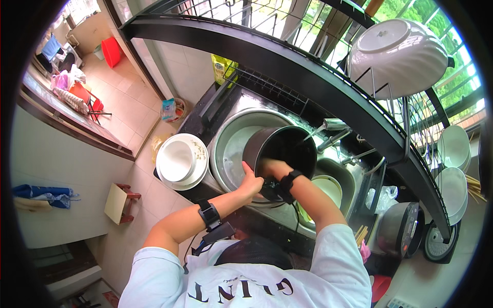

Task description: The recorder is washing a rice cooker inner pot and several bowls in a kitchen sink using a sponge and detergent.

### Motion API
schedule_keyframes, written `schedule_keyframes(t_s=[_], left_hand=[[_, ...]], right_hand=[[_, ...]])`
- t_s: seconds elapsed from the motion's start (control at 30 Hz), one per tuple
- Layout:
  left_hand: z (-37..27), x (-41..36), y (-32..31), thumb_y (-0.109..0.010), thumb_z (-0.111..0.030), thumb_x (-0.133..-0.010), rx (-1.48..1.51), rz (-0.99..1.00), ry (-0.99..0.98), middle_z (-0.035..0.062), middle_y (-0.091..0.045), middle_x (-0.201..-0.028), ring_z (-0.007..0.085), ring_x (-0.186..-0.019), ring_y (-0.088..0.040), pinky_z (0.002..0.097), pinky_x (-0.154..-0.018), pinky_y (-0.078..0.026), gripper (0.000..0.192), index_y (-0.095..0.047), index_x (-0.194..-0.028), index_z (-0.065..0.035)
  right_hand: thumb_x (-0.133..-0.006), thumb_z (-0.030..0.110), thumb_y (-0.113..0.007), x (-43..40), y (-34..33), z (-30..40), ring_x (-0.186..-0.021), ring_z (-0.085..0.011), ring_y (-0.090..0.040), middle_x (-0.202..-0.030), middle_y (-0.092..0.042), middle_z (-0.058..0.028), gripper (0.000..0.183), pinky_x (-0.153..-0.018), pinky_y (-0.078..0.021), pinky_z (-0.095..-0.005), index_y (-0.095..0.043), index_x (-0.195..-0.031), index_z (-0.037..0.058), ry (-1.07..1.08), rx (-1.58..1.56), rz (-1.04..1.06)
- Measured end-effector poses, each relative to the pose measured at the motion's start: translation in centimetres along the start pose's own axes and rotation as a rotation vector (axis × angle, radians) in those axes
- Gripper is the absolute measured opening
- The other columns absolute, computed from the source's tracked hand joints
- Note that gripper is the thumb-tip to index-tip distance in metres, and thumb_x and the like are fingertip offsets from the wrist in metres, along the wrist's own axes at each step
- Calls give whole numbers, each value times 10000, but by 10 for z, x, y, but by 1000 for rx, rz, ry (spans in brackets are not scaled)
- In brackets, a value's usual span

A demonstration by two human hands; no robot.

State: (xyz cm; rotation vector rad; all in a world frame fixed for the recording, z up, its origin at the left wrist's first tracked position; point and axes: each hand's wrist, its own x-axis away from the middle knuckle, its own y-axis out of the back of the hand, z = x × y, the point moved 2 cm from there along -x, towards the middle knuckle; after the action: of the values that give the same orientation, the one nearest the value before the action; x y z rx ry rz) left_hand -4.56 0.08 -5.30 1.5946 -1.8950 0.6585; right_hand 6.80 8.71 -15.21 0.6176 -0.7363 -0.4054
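A deep dark cooking pot [251,148] is tilted over a wide metal basin [221,154] in the sink, its mouth turned towards the faucet. My left hand [251,183] grips the pot's rim, thumb up along its outer side. Inside the pot's mouth is my right hand [273,169]; its fingers are hidden in shadow, so I cannot tell what they hold. Water runs from the metal faucet [334,124] into the pot. Pale bowls or plates [326,188] lie in the sink's right part, beside my right forearm.
Stacked white bowls and plates [175,159] stand left of the basin. A black dish rack [231,36] arches over the sink, bearing a large white bowl [400,57]. At the right are a plastic bag [385,198] and a rice cooker [396,231]. A small stool [117,204] stands on the floor.
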Motion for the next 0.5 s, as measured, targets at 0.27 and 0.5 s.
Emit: schedule_keyframes(t_s=[0.27, 0.5], left_hand=[[-6, 5, 16, -418, -70, -731, 61, 10, 57, 150, -448, -1064, 232, -794, -513, 395, -608, -510, 858, 243, -1270, -155], [-15, 17, 15, -422, -23, -709, 90, 126, 85, 194, -312, -1199, 277, -941, -458, 436, -642, -487, 867, 191, -1297, -195]], right_hand=[[-685, 193, -533, 30, 43, -14, -814, -266, -587, -903, -607, -126, 237, -714, -463, -340, -642, -858, 73, -407, 376, -70], [-710, 267, -554, 4, 54, 43, -833, -245, -583, -937, -603, -94, 248, -730, -456, -333, -640, -877, 104, -198, 90, -223]])
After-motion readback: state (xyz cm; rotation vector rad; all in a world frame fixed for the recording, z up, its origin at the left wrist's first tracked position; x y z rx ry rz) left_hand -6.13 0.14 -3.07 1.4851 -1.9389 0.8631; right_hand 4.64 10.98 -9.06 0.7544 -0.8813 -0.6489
